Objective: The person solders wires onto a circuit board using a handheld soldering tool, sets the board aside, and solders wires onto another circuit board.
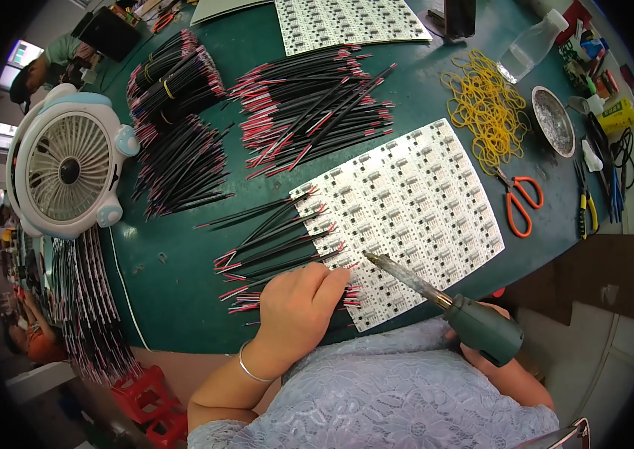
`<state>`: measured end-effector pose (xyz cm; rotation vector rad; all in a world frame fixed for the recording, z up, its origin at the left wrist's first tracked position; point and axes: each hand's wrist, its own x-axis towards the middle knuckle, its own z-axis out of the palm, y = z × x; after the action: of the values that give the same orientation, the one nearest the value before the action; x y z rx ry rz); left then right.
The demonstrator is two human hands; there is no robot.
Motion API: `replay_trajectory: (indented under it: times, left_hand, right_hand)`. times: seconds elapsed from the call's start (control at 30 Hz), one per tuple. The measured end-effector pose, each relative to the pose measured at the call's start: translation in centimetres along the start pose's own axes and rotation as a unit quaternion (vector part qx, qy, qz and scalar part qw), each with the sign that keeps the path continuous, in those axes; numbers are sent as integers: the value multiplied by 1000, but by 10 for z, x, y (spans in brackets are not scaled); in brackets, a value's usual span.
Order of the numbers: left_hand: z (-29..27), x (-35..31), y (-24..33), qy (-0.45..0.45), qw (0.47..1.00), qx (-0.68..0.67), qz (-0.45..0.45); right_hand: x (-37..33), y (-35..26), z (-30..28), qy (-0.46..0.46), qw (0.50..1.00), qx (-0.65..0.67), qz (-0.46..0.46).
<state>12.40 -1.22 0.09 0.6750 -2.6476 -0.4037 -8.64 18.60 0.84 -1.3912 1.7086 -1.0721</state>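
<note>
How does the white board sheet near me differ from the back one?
The near sheet has wires across its left edge; the far sheet shows none. The near sheet lies beneath the soldering iron; the far sheet doesn't. Both are white with dark parts.

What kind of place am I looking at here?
Most likely a small electronics assembly workshop: a sheet of circuit boards lies on the green table, a soldering iron is held over it, and piles of black wires lie nearby.
</note>
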Motion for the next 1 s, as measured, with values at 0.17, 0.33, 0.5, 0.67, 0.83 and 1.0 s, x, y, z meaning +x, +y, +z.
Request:
replay_trajectory:
  times: [0.17,0.33,0.5,0.67,0.83,1.0]
  left_hand:
    - [3,-1,-2,-15,1000,-24,8]
    - [5,-1,-4,10,1000,-1,29]
    - [8,-1,-4,7,1000,-6,24]
    - [8,-1,-5,10,1000,-9,20]
    - [10,0,-5,15,1000,-16,19]
    - [8,-1,-6,-7,1000,-5,21]
  right_hand:
    - [-7,10,11,49,995,12,86]
    - [-8,15,13,35,998,-32,51]
    - [-5,13,13,35,999,-21,32]
    - [-7,6,13,4,995,12,102]
    - [-4,19,17,33,997,-64,-26]
    - [13,-3,20,75,995,-59,-39]
